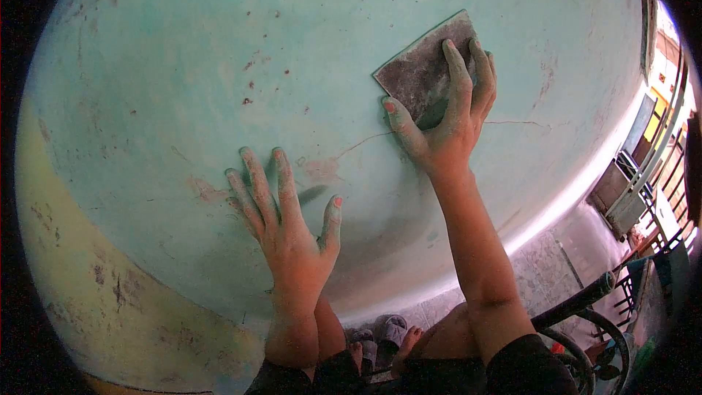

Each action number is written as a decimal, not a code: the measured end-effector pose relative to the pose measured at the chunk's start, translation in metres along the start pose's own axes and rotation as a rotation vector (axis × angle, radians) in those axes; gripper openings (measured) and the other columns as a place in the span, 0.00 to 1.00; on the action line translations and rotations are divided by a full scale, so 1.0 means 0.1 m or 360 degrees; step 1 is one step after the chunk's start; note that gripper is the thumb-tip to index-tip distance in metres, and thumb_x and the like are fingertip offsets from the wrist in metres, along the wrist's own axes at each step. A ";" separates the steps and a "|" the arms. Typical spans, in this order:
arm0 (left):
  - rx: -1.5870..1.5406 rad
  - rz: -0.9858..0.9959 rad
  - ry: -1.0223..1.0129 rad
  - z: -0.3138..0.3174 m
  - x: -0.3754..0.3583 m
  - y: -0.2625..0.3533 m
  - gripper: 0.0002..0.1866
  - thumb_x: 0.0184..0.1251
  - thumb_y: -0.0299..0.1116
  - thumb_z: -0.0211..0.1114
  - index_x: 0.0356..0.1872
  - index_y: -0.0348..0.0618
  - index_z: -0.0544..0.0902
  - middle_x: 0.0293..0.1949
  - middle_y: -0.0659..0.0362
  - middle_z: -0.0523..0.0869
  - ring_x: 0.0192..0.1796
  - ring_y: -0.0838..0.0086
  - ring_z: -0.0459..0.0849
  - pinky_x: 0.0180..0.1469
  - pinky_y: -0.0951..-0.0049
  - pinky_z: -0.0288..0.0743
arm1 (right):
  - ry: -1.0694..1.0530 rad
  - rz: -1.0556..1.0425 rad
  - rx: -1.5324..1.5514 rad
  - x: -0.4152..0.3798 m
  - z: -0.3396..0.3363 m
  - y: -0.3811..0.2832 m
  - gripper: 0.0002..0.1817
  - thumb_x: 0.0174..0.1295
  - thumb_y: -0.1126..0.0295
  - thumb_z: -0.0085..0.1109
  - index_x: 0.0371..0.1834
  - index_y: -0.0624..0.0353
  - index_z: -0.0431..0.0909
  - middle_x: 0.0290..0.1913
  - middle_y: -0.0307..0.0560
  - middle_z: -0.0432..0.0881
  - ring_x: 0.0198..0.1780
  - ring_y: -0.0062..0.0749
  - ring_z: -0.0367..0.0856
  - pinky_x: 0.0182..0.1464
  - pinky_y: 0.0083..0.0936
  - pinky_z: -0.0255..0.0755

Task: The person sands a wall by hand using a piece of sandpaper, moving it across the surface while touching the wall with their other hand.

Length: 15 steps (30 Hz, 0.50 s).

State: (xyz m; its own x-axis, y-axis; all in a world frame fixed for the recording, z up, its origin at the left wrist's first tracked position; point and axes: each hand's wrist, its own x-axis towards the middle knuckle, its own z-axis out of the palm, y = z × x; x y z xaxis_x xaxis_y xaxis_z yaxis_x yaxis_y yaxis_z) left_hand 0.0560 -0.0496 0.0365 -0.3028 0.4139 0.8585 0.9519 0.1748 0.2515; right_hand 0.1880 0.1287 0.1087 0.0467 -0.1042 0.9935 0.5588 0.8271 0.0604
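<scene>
A pale green wall (197, 51) fills most of the head view, marked by dark specks and a thin crack. My right hand (453, 117) presses a dark grey, dusty sheet of sandpaper (420, 66) against it, thumb at the lower left edge and fingers over the right side. Beneath that palm, part of the sheet is hidden. Lower and to the left, my left hand (285, 227) has its fingers spread at the wall and holds nothing. Pale dust coats the fingers of both hands. Near the left fingertips, a brownish bare patch (320, 170) shows on the wall.
A yellowish, scuffed wall section (102, 271) curves along the lower left. Below are my feet and grey slippers (393, 330) on the floor. At lower right stands a dark tubular metal frame (574, 303). Railings (673, 168) and other items lie beyond the bright right edge.
</scene>
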 end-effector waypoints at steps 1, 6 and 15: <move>0.0005 0.0010 0.0003 0.00 0.00 -0.01 0.43 0.67 0.54 0.61 0.78 0.46 0.56 0.78 0.41 0.49 0.78 0.34 0.43 0.73 0.30 0.39 | 0.0000 0.0000 -0.0001 0.00 0.01 0.01 0.49 0.46 0.46 0.76 0.71 0.54 0.66 0.72 0.63 0.59 0.74 0.61 0.54 0.72 0.57 0.53; 0.0010 0.0017 0.0006 0.01 0.00 -0.01 0.43 0.67 0.54 0.61 0.78 0.46 0.56 0.78 0.41 0.49 0.78 0.34 0.43 0.73 0.30 0.40 | 0.0020 -0.0002 -0.0001 0.00 0.01 0.00 0.49 0.45 0.46 0.77 0.71 0.54 0.67 0.71 0.63 0.60 0.74 0.61 0.54 0.72 0.56 0.53; 0.0016 0.0007 0.0001 0.00 0.00 -0.01 0.43 0.67 0.54 0.61 0.78 0.46 0.57 0.78 0.40 0.49 0.78 0.33 0.43 0.73 0.31 0.40 | 0.0017 0.0009 -0.0017 0.01 0.01 -0.01 0.50 0.45 0.44 0.76 0.71 0.55 0.67 0.71 0.63 0.61 0.73 0.62 0.55 0.71 0.56 0.54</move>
State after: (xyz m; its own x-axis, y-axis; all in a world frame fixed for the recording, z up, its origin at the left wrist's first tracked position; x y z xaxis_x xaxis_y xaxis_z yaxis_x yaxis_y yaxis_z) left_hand 0.0554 -0.0496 0.0357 -0.2986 0.4142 0.8598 0.9527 0.1821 0.2432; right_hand 0.1870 0.1279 0.1093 0.0590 -0.1054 0.9927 0.5672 0.8218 0.0536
